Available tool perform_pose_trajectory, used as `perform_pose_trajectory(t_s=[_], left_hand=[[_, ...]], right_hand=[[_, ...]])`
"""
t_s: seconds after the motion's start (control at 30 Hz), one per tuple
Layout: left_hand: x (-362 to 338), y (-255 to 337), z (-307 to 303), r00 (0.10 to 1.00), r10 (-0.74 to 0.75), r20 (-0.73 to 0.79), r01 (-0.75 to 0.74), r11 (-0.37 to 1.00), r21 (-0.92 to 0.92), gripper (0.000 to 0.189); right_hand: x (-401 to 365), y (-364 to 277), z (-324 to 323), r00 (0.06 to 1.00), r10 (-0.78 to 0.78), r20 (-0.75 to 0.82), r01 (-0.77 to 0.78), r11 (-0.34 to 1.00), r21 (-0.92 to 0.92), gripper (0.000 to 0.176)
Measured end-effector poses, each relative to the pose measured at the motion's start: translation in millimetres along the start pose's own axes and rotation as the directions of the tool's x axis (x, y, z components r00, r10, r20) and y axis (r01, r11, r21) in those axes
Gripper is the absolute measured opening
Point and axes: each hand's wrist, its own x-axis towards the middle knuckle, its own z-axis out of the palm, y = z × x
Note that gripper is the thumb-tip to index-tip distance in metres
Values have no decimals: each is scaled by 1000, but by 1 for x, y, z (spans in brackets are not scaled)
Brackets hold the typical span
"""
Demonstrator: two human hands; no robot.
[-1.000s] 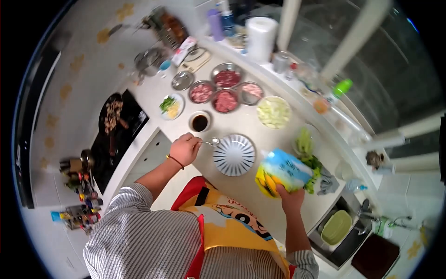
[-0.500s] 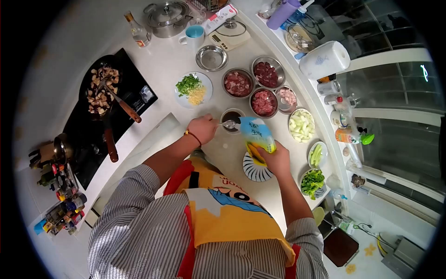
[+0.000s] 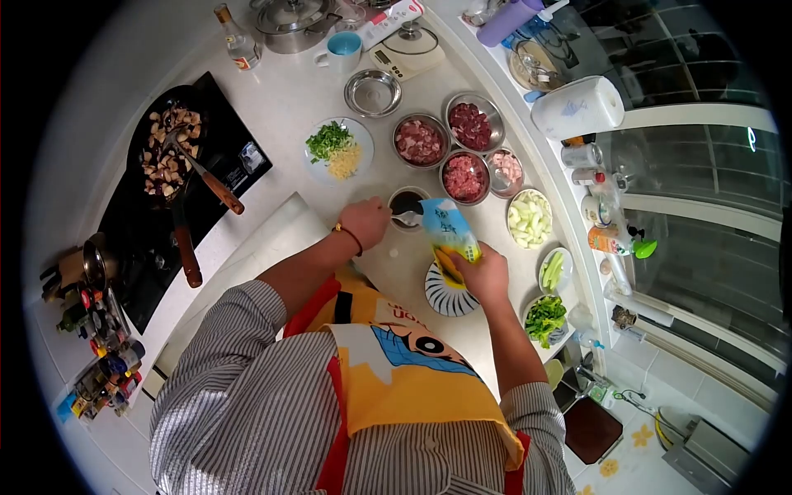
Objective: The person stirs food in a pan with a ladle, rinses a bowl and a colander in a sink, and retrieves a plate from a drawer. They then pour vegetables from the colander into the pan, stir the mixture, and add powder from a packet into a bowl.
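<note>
My left hand (image 3: 365, 224) is closed on the handle of a metal spoon (image 3: 405, 217), whose bowl is over a small bowl of dark liquid (image 3: 407, 201). In my right hand (image 3: 484, 273) is a blue and yellow packet (image 3: 450, 235), tilted with its top end by the spoon. White powder appears to lie in the spoon. A striped plate (image 3: 450, 294) lies partly under the packet. Behind the small bowl are a plate of chopped greens and garlic (image 3: 337, 148) and metal bowls of raw meat (image 3: 419, 141).
A wok of browned pieces (image 3: 171, 153) with a spatula is on the black stove (image 3: 221, 124) at the left. Dishes of cut vegetables (image 3: 530, 219) line the right side. A pot (image 3: 293, 25), glass bottle (image 3: 237, 43) and blue mug (image 3: 341, 51) stand at the back.
The whole view has shifted slightly, moving most things a little left. Both hands keep their hold, and the packet's top still meets the spoon over the small bowl.
</note>
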Motion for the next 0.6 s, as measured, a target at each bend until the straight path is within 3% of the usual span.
perform_pose_trajectory(t_s=[0.2, 0.6], left_hand=[[-1, 2, 4, 1000, 0, -2, 0, 1000, 18, 14], [-2, 1, 9, 1000, -19, -6, 19, 1000, 14, 17]], right_hand=[[1, 3, 2, 997, -59, -41, 57, 997, -56, 33], [1, -15, 0, 999, -38, -35, 32, 987, -157, 39]])
